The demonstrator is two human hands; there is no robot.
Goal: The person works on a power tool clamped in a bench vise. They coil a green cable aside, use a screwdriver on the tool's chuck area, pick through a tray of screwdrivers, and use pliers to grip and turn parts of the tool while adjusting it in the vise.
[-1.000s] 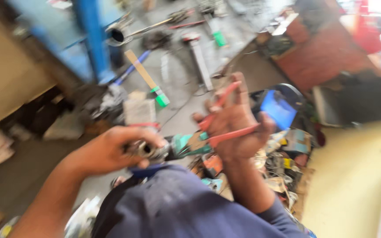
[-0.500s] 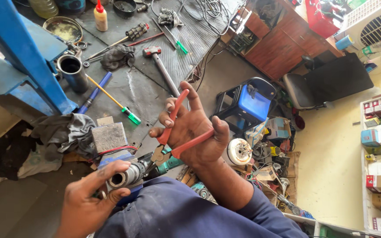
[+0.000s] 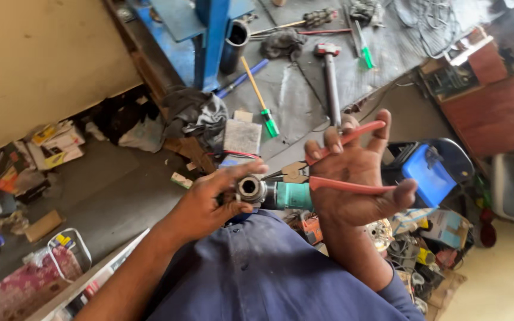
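Your left hand (image 3: 209, 199) curls its fingers around the round metal head of a green power tool (image 3: 275, 194), held just above your blue lap. Your right hand (image 3: 355, 178) keeps the pliers (image 3: 328, 172) with smooth red handles spread wide, fingers half open, steel tips beside the tool's shiny socket.

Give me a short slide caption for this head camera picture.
Left hand steadies a green power tool's metal nose while right hand works red-handled pliers above a cluttered workbench.
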